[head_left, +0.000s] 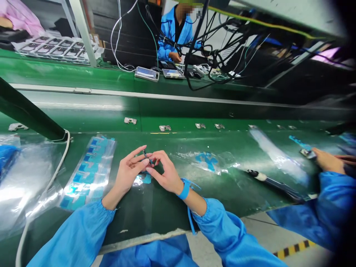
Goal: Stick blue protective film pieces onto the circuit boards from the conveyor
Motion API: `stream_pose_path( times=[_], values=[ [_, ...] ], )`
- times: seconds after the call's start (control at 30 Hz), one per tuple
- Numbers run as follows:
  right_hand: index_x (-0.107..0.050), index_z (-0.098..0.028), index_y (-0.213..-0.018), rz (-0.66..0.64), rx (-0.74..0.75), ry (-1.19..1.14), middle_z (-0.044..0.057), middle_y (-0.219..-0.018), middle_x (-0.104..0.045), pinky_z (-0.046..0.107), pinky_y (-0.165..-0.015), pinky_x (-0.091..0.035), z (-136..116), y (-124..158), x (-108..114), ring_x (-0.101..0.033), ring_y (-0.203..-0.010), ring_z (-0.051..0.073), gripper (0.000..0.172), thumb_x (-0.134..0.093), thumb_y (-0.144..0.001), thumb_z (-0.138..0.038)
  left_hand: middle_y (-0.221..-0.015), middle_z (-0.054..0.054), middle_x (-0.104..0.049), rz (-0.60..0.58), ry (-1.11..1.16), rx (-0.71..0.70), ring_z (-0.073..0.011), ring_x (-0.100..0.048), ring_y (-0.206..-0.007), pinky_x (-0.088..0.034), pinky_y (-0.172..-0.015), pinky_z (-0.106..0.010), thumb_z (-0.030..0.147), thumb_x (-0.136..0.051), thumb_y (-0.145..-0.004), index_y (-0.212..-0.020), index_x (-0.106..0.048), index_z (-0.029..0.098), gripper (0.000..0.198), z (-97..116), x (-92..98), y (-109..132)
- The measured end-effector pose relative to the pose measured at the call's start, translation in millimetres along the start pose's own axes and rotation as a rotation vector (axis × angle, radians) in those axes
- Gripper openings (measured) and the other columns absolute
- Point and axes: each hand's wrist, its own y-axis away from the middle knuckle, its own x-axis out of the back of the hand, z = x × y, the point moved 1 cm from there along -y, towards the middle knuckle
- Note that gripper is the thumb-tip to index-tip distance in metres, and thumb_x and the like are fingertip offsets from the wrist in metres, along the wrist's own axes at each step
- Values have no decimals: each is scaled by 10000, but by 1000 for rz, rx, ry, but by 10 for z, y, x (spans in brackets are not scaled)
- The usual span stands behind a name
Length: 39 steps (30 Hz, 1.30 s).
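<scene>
A tiny dark part [145, 155], too small to make out clearly, is pinched between the left hand [128, 172] and the right hand [164, 172], their fingers curled in and grasping it just above a green conveyor belt [228, 185]. A blue strap [184, 189] circles the right wrist, and a blue scrap [143, 179] lies right under the hands. At 9 o'clock sits a clear strip of blue stickers [89, 172]; at 12, small metal parts [165, 128] line the belt. At 3 o'clock lies a black-handled tool [274, 184] – past it, a co-worker's hand [328, 160] is just beside another metal part [307, 153].
</scene>
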Motion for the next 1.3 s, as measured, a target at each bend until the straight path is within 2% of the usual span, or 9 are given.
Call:
stream_pose_path(
  times=[0.13, 0.33, 0.5, 0.77, 1.0, 1.07, 1.17, 1.3],
  values=[
    [-670, -276, -1199, 36, -65, -85, 76, -1209, -686, 379, -852, -589, 21, -5, -29, -663, -990, 207, 161, -758, -1084, -344, -1269, -155, -872, -4, -12, 9, -240, -884, -1021, -724, -895, -278, 428, -1026, -820, -1519, -730, 155, 807, 11, -34, 16],
    [-701, -272, -1165, 42, -121, -234, 75, -1222, -680, 370, -917, -626, 55, -12, 2, -716, -1114, 213, 145, -779, -1077, -357, -1331, -142, -851, -36, -27, 11, -241, -866, -1153, -723, -1003, -302, 444, -981, -883, -1583, -683, 170, 808, -6, -31, 29],
    [-711, -271, -1155, 43, -117, -157, 90, -1189, -696, 396, -912, -646, 51, -13, 30, -728, -1088, 233, 171, -763, -1081, -416, -1353, -147, -838, -36, -30, 19, -283, -854, -1211, -735, -1029, -354, 464, -974, -888, -1604, -662, 163, 838, -9, -40, 35],
    [-730, -276, -1160, 30, -68, -54, 103, -1173, -742, 429, -914, -653, 20, -21, 63, -747, -1092, 258, 132, -720, -1108, -397, -1352, -168, -836, -21, -5, 41, -356, -840, -1244, -729, -1079, -449, 475, -989, -866, -1627, -643, 154, 896, -24, -56, 8],
    [-712, -277, -1214, 14, -41, -19, 103, -1193, -730, 430, -913, -647, 23, -16, 60, -731, -1024, 240, 130, -689, -1124, -369, -1240, -147, -879, -33, -2, 44, -337, -869, -1159, -725, -1078, -478, 492, -970, -885, -1658, -610, 154, 918, -53, -51, 1],
    [-693, -270, -1243, 26, -83, -33, 102, -1204, -711, 423, -919, -641, 34, -5, 49, -715, -1005, 225, 178, -697, -1119, -398, -1226, -139, -884, -36, 3, 33, -312, -874, -1140, -724, -1074, -444, 483, -961, -898, -1664, -602, 152, 908, -54, -51, -2],
    [-624, -259, -1291, 77, -272, -143, 70, -1149, -692, 388, -875, -653, 85, 10, 18, -714, -927, 194, 317, -711, -1104, -501, -1222, -132, -886, -43, 25, 19, -246, -889, -1020, -732, -1010, -364, 506, -914, -946, -1668, -597, 163, 860, -56, -43, -8],
    [-649, -241, -1100, 82, -454, -305, 45, -1041, -713, 347, -781, -678, 143, -15, 6, -702, -835, 179, 414, -790, -1019, -622, -1267, -150, -874, -78, 26, 28, -246, -879, -1036, -733, -976, -358, 491, -951, -907, -1665, -596, 169, 896, -55, -33, -8]
  ],
)
